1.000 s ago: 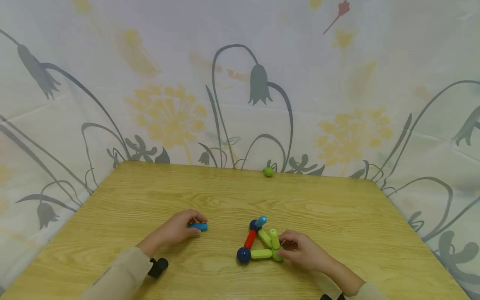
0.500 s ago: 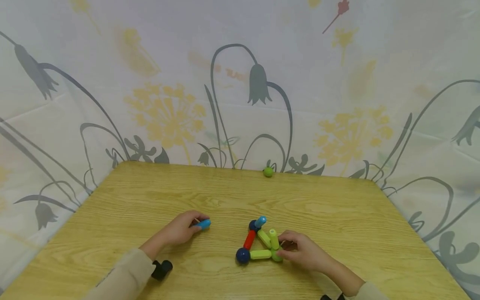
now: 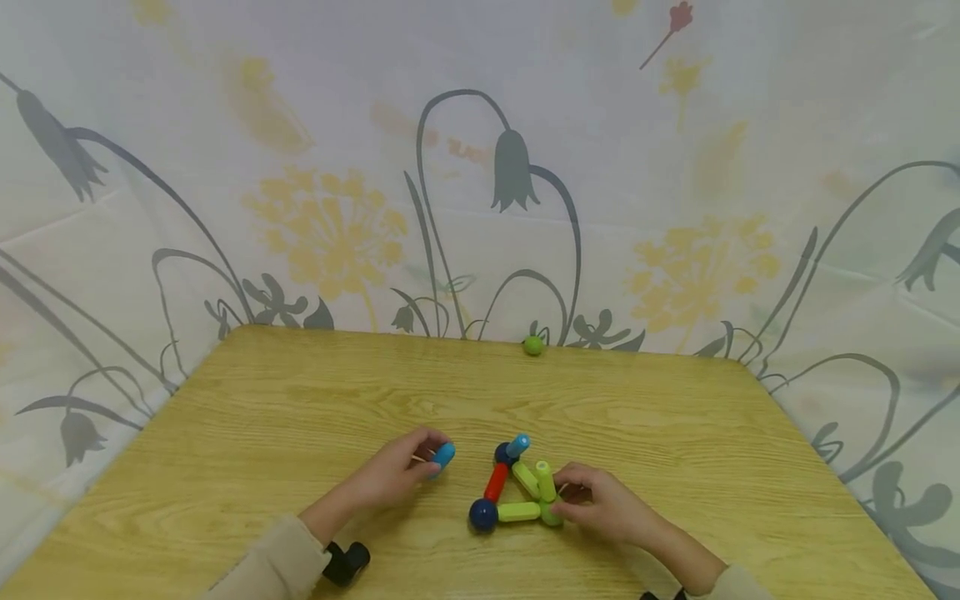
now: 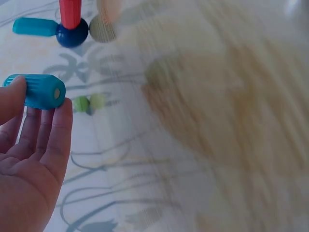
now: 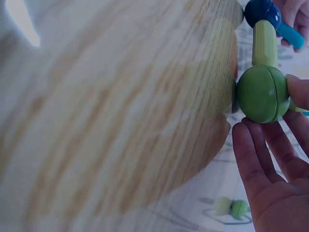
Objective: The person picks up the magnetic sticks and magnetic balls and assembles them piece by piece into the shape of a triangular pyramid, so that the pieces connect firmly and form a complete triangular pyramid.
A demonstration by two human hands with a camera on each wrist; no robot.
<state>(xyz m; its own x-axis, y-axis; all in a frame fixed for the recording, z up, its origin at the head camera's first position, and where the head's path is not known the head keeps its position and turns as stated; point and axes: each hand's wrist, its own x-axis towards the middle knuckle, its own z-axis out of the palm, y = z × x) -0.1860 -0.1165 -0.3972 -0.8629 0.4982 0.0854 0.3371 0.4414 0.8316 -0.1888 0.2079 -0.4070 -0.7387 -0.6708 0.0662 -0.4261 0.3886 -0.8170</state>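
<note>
My left hand (image 3: 390,477) pinches a blue magnetic rod (image 3: 443,458) between thumb and fingers, just left of a small construction. In the left wrist view, that rod (image 4: 46,92) shows a round silvery end. The construction is a triangle on the table: two navy balls (image 3: 483,514) joined by a red rod (image 3: 496,482), with yellow-green rods (image 3: 519,512) meeting at a green ball (image 5: 260,94). Another blue rod (image 3: 519,445) rises at a slant from the far navy ball; a yellow-green one (image 3: 545,482) stands on the green ball. My right hand (image 3: 603,504) holds that green ball by thumb and fingers.
A loose green ball (image 3: 533,345) sits at the back edge of the wooden table (image 3: 337,379). Behind it hangs a flower-patterned cloth (image 3: 480,208). A black camera (image 3: 347,564) is strapped at my left wrist.
My left hand has lifted the blue rod, carried it right toward the construction and turned it to a steeper slant. The right hand stays on the green ball.
</note>
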